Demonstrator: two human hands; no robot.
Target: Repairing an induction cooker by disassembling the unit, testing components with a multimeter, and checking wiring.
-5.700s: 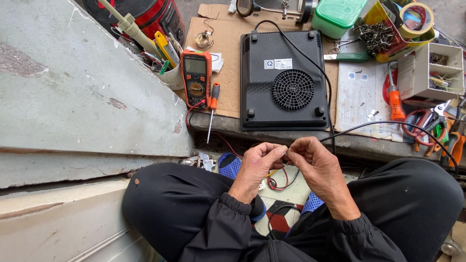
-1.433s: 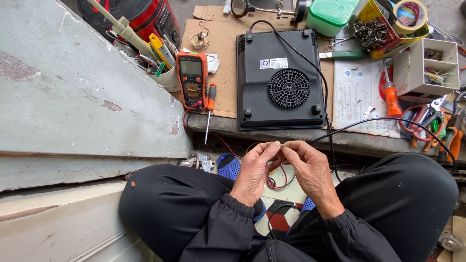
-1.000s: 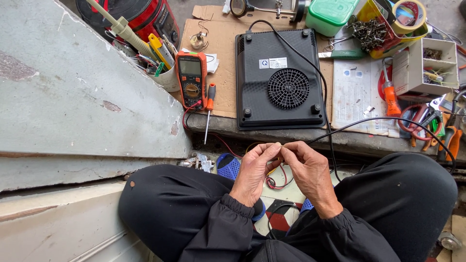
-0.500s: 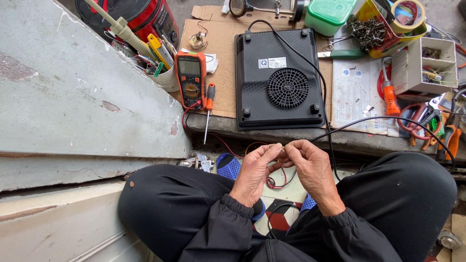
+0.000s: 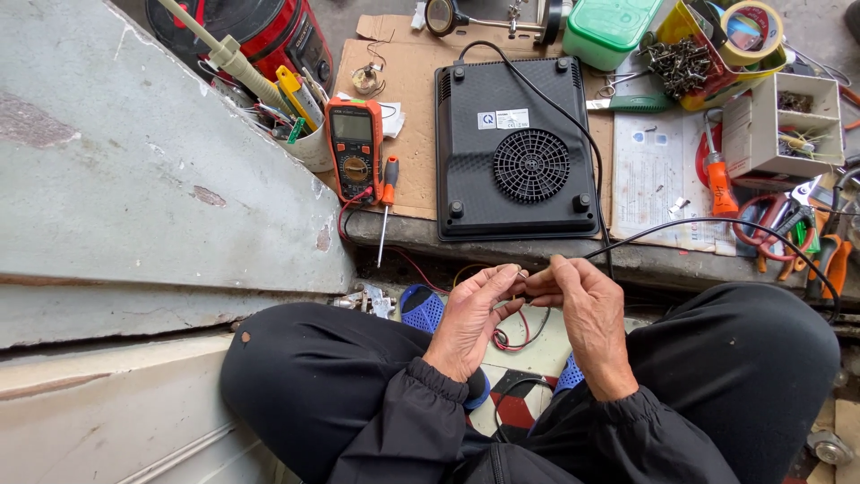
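My left hand [image 5: 468, 318] and my right hand [image 5: 584, 309] meet fingertip to fingertip over my lap, pinching thin wires [image 5: 511, 336] that loop red and black below them. A black power cord [image 5: 717, 224] runs from my right hand up to a black induction cooker [image 5: 515, 148] lying upside down on cardboard, its round fan grille showing. An orange multimeter [image 5: 354, 148] lies to the cooker's left, its red lead [image 5: 345, 211] dropping over the ledge. An orange-handled screwdriver [image 5: 385, 202] lies beside it.
A grey slab [image 5: 134, 179] rises on the left. A red appliance [image 5: 269, 27], a cup of tools [image 5: 300, 116], a green box [image 5: 609, 27], tape rolls [image 5: 748, 27], a white parts bin [image 5: 779, 125], pliers [image 5: 829, 251] and a second screwdriver [image 5: 717, 175] crowd the ledge.
Both hands have stayed together over my lap, working the wires with small finger movements. The fingertips are pressed closer than a second ago. Nothing on the ledge has moved.
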